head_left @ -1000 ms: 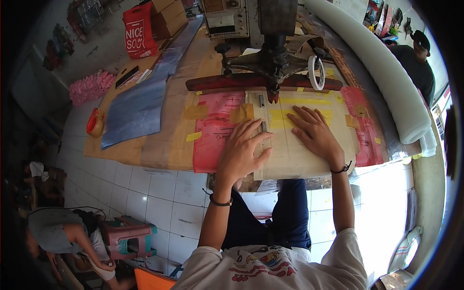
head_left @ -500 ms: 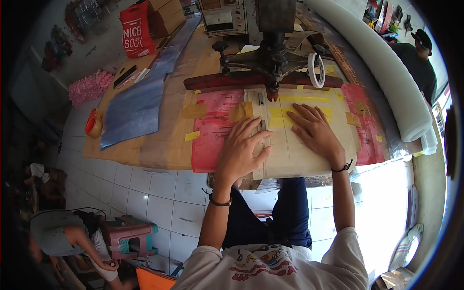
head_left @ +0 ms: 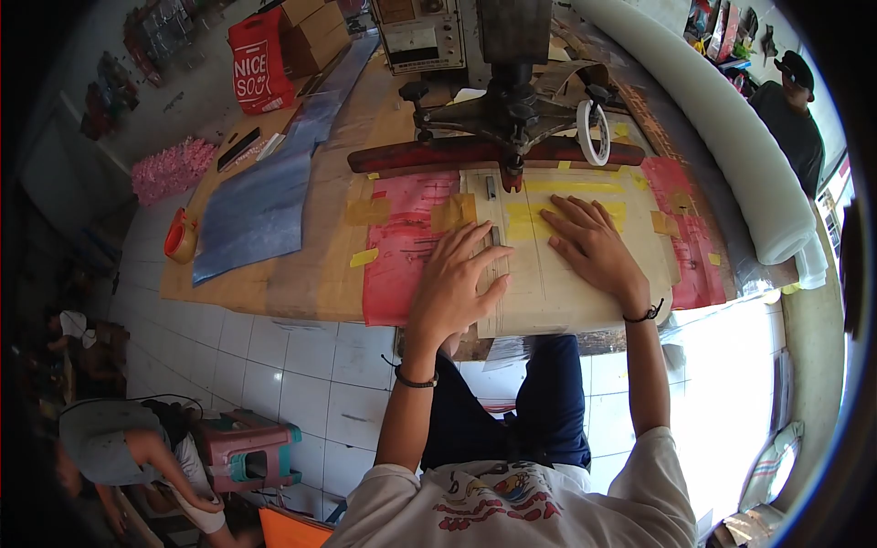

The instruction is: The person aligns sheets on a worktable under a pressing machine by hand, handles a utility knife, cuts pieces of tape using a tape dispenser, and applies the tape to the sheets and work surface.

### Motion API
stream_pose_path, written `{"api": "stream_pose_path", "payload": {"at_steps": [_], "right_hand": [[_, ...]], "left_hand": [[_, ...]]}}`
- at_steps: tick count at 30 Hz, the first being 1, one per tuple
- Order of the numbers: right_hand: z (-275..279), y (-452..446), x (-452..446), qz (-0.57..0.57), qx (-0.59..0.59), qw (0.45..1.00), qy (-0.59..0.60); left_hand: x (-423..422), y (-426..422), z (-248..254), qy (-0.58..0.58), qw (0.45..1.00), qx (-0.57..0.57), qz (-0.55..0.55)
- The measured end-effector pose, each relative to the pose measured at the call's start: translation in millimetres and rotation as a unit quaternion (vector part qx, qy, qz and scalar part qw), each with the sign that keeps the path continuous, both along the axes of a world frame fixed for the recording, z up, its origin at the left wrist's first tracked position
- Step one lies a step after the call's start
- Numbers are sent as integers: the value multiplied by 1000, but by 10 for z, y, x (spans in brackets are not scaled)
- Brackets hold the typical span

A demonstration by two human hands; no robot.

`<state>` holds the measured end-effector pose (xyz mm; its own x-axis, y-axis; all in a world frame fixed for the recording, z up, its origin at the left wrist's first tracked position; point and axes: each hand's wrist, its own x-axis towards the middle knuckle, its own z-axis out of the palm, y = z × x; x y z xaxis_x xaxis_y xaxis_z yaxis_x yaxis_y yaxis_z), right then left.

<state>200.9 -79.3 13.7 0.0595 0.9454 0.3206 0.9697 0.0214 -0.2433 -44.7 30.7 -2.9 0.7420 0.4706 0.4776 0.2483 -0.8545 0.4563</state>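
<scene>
My left hand (head_left: 457, 283) lies flat with fingers spread, across the left edge of a beige board (head_left: 548, 292) and the red sheet (head_left: 397, 247) beside it. A small metal strip (head_left: 496, 237) shows by its fingertips. My right hand (head_left: 594, 242) rests palm down on the same board, its fingertips on yellow tape (head_left: 524, 222). Neither hand holds anything. Just beyond both hands is the dark red bar (head_left: 438, 155) of a black metal press (head_left: 516, 114), with a white ring (head_left: 594, 132) hanging at its right.
A blue sheet (head_left: 256, 210) and a tape roll (head_left: 181, 236) lie on the left of the table. A large white foam roll (head_left: 722, 119) runs along the right. A machine box (head_left: 419, 36) stands behind. One person (head_left: 137, 447) sits lower left; another (head_left: 790, 128) is at far right.
Both hands keep nearly the same place on the board. The view has shifted very slightly. The seated person at lower left has moved an arm.
</scene>
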Motion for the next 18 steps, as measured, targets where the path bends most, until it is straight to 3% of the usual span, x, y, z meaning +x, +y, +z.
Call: {"api": "stream_pose_path", "payload": {"at_steps": [12, 16, 18], "right_hand": [[-20, 7, 7, -2, 7, 1000, 19], [-58, -1, 19, 5, 57, 998, 15], [-27, -39, 12, 7, 78, 994, 74]], "left_hand": [[-10, -5, -10, -3, 1000, 3, 4], [-21, 34, -47, -69, 994, -79, -9], [-35, 54, -53, -97, 989, -112, -13]]}}
